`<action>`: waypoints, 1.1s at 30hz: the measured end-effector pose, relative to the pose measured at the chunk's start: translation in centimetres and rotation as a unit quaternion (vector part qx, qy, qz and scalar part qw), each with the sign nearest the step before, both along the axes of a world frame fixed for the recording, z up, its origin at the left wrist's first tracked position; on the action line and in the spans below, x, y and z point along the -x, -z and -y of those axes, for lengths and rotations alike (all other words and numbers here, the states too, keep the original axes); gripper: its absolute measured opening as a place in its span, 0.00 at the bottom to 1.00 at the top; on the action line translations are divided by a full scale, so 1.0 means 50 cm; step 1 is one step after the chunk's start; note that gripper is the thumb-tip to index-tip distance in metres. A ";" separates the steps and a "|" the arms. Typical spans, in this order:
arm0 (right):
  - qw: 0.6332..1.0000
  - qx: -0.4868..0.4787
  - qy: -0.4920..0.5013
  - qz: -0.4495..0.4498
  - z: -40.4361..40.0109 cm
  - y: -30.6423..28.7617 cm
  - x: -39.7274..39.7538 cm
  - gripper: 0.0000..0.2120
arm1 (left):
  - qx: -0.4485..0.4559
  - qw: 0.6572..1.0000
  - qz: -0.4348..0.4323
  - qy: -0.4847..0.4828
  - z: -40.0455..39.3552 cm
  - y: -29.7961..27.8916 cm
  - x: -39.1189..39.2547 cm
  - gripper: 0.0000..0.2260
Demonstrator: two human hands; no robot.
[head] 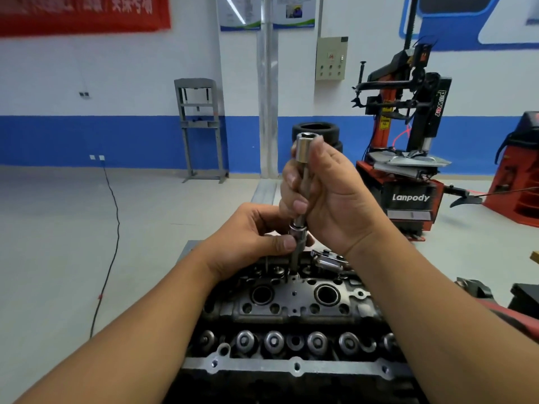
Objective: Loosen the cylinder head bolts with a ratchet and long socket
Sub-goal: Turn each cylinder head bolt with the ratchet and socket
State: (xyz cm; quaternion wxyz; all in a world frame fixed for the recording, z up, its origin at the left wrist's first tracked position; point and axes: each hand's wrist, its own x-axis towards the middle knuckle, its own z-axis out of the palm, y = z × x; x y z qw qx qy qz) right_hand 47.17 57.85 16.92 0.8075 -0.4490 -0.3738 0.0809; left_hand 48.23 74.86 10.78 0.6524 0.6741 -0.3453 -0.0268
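A cylinder head (294, 307) with valve springs and bolt holes lies in front of me. A long chrome socket extension (303, 158) stands upright over a bolt hole near the head's far side. My right hand (329, 196) grips the upper shaft, fingers curled round it, with the open socket end sticking out above. My left hand (256, 234) pinches the lower socket section (298, 237) between thumb and fingers just above the head. A ratchet (328, 261) lies on the far right part of the head, held by neither hand.
A red and black tyre changer (408, 158) stands behind on the right, with stacked tyres (316, 131) by a pillar. A grey press frame (201, 126) stands against the blue and white wall. A black cable (112, 228) runs across the floor at left.
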 end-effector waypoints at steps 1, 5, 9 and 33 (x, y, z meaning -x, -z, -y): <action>1.000 -0.006 0.006 0.003 0.002 -0.001 -0.001 0.20 | -0.004 1.000 0.003 -0.007 0.001 0.001 -0.003 0.12; 1.000 0.008 -0.012 0.025 0.003 -0.001 -0.003 0.16 | -0.016 0.997 -0.050 0.064 0.001 -0.002 -0.001 0.11; 0.998 0.024 -0.042 0.035 -0.001 0.001 -0.002 0.19 | -0.023 0.995 -0.064 0.067 -0.001 -0.003 0.000 0.09; 0.997 0.066 -0.015 0.035 -0.020 -0.016 -0.024 0.24 | -0.015 1.000 0.002 0.021 0.003 -0.004 0.008 0.09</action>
